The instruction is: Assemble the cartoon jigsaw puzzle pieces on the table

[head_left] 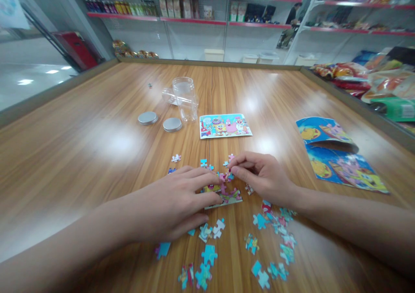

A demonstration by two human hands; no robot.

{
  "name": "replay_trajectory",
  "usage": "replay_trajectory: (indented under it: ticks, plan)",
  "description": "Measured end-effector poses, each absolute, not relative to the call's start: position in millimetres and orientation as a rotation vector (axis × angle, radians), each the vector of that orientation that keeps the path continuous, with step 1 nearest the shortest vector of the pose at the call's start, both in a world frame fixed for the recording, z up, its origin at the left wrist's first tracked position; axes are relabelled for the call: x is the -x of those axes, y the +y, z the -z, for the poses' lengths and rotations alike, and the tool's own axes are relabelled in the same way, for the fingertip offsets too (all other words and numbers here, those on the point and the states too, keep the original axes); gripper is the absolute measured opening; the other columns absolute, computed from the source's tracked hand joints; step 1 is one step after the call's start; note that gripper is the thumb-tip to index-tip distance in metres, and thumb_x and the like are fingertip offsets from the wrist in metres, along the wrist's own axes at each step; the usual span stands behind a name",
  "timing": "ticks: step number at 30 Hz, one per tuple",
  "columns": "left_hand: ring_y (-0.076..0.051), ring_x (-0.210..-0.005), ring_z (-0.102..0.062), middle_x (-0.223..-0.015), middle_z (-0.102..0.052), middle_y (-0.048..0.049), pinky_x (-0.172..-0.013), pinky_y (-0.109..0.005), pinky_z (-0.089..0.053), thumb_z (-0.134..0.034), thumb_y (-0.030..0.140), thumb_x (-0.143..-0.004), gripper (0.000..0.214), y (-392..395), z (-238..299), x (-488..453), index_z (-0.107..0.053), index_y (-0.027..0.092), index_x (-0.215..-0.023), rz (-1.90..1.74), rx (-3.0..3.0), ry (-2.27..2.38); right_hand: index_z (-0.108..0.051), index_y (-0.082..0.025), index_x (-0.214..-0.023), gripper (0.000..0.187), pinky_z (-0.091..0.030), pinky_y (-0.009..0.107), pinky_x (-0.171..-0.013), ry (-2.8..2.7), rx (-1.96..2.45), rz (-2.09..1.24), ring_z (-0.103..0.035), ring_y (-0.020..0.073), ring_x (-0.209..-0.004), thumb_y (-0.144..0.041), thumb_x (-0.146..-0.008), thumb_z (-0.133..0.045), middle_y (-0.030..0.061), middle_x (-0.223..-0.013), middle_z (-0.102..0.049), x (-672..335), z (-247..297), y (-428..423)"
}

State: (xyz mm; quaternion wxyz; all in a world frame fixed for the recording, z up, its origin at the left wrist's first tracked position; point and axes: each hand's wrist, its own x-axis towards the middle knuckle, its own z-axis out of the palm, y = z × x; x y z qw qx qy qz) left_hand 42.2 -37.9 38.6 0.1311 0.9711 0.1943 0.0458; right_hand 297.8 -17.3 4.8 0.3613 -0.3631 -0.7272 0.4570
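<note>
A small joined patch of jigsaw puzzle (227, 195) lies on the wooden table (97, 154) in front of me. My left hand (177, 204) rests flat on its left side, fingers stretched out over the pieces. My right hand (262, 176) is curled, thumb and fingers pinched on a pink puzzle piece (228, 169) at the patch's far edge. Several loose blue and pink pieces (207, 256) are scattered nearer to me and to the right (279, 228). A small reference picture (225, 125) of the cartoon scene lies beyond the hands.
Two clear plastic jars (184, 96) stand and lie at the table's middle, with two metal lids (171, 124) to their left. Printed puzzle bags (337, 154) lie at the right. Snack packets (382, 85) pile beyond the table's right rim. Shop shelves fill the background.
</note>
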Motion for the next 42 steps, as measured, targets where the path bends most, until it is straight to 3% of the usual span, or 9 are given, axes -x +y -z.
replay_trajectory:
  ticks: [12,32,42]
  plan:
    - [-0.03,-0.135,-0.053,-0.144,-0.058,-0.0087,-0.111,-0.051,-0.047,-0.058,0.019,-0.094,0.034,-40.4,-43.8,-40.0,-0.062,0.023,-0.127,-0.169,-2.764,0.472,-0.075,-0.019,-0.094,0.011,-0.049,0.027,-0.064,-1.999,1.131,-0.816,-0.064,0.0133,-0.071,-0.029,-0.093,-0.07,0.0021,-0.086,-0.073,-303.4,-1.2,-8.3]
    - [-0.03,-0.135,-0.051,-0.147,-0.055,-0.006,-0.11,-0.051,-0.047,-0.06,0.02,-0.091,0.037,-41.0,-44.5,-41.0,-0.061,0.024,-0.128,-0.118,-2.73,0.475,-0.075,-0.019,-0.092,0.004,-0.049,0.029,-0.071,-2.133,1.077,-0.723,-0.064,0.0146,-0.078,-0.019,-0.092,-0.07,0.0022,-0.085,-0.071,-303.8,0.7,-7.3]
    - [-0.03,-0.133,-0.053,-0.145,-0.056,-0.0064,-0.11,-0.05,-0.047,-0.06,0.02,-0.091,0.033,-42.6,-45.6,-40.3,-0.062,0.023,-0.123,-0.126,-2.723,0.482,-0.076,-0.019,-0.096,0.015,-0.05,0.034,-0.082,-2.296,0.953,-0.603,-0.063,0.0192,-0.091,-0.012,-0.093,-0.063,0.0057,-0.09,-0.07,-303.0,-0.2,-5.2]
